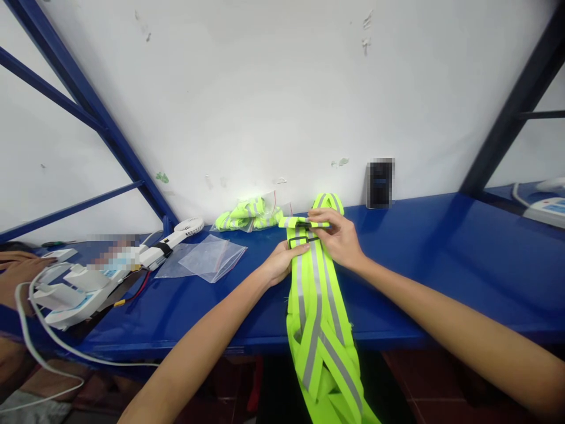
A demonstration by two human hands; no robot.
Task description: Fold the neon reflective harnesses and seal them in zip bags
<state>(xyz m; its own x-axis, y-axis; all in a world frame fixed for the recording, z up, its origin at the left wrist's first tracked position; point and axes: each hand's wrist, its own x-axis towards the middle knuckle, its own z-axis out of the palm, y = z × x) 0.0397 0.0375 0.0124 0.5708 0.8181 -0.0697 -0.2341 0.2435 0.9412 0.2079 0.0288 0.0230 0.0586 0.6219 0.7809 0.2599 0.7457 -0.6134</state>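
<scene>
- Right now my left hand (pixel 279 264) grips the edge of the yellow-green reflective straps (pixel 314 282), thumb laid on top just below a black buckle (pixel 298 242); those fingers are partly hidden behind the fabric.
- My right hand (pixel 339 237) has thumb and fingers pinched together on the band folded crosswise over the top of the bundle.
- The straps, with their grey stripes, run from my hands over the front edge of the blue table (pixel 424 271) and hang down toward me.
- Behind my right hand, another yellow-green loop (pixel 329 201) sits near the wall (pixel 282 106).
- Left of it, also near the wall, lie clear bags of similar straps (pixel 247 215).
- Flat clear bags (pixel 213 259) rest left of my left hand, near a white fan (pixel 189 225).
- Farther left, white power strips (pixel 82 294) lie near another person's hand (pixel 20 274).
- A dark, pixelated object (pixel 380 184) leans against the wall on the right.
</scene>
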